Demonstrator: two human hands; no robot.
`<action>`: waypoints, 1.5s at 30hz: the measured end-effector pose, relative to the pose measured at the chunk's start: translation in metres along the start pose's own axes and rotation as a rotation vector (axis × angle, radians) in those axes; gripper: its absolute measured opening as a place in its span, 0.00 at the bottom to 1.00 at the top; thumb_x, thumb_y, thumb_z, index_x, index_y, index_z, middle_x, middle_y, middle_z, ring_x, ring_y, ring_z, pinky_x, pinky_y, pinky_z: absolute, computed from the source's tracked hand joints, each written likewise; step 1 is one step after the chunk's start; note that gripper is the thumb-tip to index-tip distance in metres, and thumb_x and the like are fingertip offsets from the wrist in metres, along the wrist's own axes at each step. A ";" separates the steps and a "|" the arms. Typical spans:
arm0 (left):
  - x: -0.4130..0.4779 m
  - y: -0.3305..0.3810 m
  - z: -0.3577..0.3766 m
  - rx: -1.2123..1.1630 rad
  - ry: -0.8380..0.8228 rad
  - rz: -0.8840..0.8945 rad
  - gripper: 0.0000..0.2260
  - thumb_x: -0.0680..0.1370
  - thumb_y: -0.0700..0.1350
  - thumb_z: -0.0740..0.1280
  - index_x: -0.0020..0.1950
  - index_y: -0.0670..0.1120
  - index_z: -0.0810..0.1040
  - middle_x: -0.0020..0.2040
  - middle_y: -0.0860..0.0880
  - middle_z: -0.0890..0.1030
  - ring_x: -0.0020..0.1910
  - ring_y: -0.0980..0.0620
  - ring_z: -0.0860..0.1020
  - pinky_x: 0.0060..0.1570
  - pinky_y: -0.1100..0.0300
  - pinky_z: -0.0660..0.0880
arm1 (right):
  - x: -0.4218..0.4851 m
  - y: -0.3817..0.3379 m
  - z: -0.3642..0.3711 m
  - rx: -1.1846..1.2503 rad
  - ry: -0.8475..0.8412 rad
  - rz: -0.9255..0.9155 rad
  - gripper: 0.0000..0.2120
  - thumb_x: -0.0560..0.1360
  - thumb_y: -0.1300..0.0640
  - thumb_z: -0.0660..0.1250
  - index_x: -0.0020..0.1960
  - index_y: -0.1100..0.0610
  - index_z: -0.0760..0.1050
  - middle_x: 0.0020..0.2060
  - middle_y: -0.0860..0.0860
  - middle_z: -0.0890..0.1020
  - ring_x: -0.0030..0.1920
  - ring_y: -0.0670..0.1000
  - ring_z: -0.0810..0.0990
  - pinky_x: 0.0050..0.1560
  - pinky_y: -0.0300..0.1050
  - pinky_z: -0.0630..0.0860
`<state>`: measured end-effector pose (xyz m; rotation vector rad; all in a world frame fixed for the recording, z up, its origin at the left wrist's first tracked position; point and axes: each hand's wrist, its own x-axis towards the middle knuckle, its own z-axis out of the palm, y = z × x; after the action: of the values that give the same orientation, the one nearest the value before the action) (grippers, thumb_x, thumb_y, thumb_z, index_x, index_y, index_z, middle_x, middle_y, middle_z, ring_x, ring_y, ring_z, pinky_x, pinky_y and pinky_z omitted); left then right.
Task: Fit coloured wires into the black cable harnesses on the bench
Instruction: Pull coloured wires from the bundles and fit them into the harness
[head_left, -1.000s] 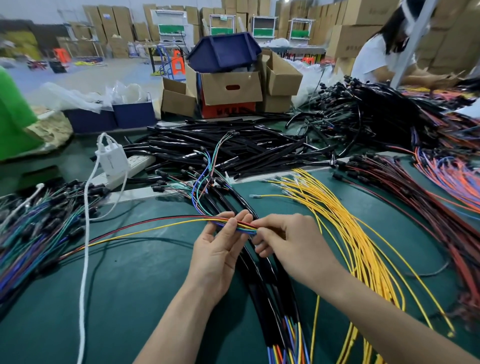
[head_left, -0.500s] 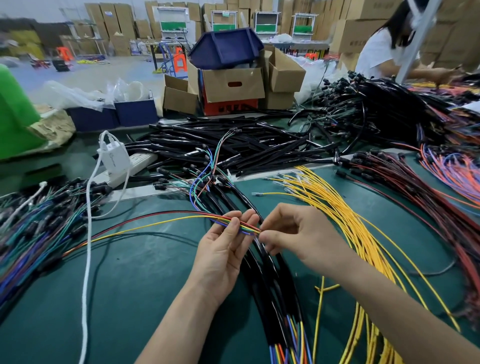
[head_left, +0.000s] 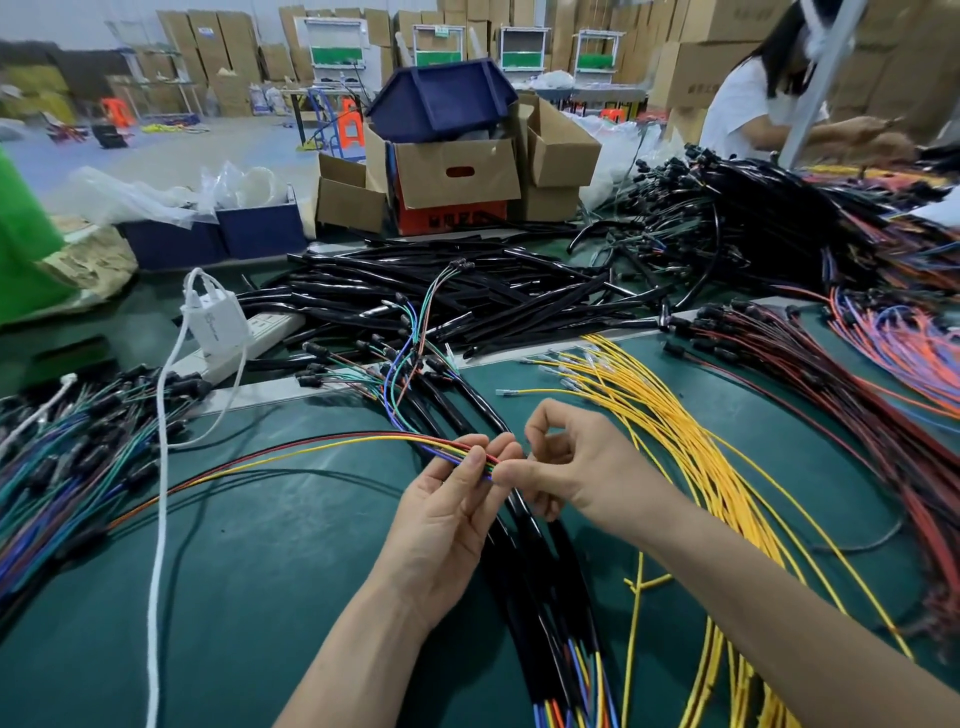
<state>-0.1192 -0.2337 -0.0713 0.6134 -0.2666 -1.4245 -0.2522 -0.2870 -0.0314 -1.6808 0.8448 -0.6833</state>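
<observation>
Green matting is covering the counter (head_left: 249, 597), with cardboard boxes (head_left: 457, 171) and a dark blue bin (head_left: 441, 98) standing at its far edge. I am logging four items from the head view.

One: the left hand (head_left: 447, 525) is holding a bundle of coloured wires (head_left: 439, 450) above the middle of the counter, thumb pressing the bundle against the fingers. The wires are trailing away to the left in a low arc, with red, yellow, purple and green strands showing.

Two: the right hand (head_left: 576, 467) is meeting the left at the bundle's end, its thumb tip pinching there and the other fingers curling in. I cannot tell which single strand it is gripping.

Three: the black cable harnesses (head_left: 540, 566) are lying on the counter directly beneath both hands, running from the near edge towards the far side, with coloured strands emerging at each end.

Four: loose yellow wires (head_left: 691, 447) are fanning out just right of the right hand, and red and black leads (head_left: 831, 400) are lying further right. A heap of black sleeving (head_left: 467, 296) is lying beyond the harnesses. A white power strip (head_left: 265, 327) carrying a white charger (head_left: 215, 317) is sitting at far left. A second person in a white top (head_left: 737, 109) is working at far right.
</observation>
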 end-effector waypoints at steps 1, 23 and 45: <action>0.000 -0.001 0.001 0.015 0.017 0.003 0.07 0.69 0.37 0.65 0.47 0.40 0.76 0.43 0.41 0.85 0.40 0.51 0.84 0.34 0.64 0.79 | -0.001 -0.003 -0.002 -0.005 -0.003 0.008 0.21 0.64 0.49 0.76 0.41 0.60 0.68 0.27 0.52 0.79 0.27 0.52 0.76 0.28 0.41 0.73; 0.008 -0.002 -0.002 0.259 0.160 0.094 0.06 0.76 0.36 0.60 0.47 0.41 0.76 0.41 0.46 0.85 0.39 0.55 0.84 0.31 0.67 0.78 | 0.020 0.101 -0.338 -1.096 0.637 0.669 0.09 0.73 0.64 0.69 0.52 0.67 0.80 0.50 0.65 0.82 0.53 0.63 0.80 0.52 0.50 0.75; 0.008 -0.013 0.003 0.274 0.129 0.148 0.08 0.76 0.40 0.61 0.44 0.36 0.76 0.39 0.43 0.85 0.36 0.53 0.83 0.36 0.63 0.80 | 0.035 -0.032 0.003 -0.638 0.189 -0.497 0.07 0.70 0.68 0.65 0.45 0.62 0.80 0.43 0.56 0.79 0.44 0.57 0.78 0.47 0.55 0.73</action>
<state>-0.1302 -0.2424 -0.0773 0.8879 -0.4003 -1.2095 -0.2232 -0.3085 0.0001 -2.4783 0.8323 -0.9873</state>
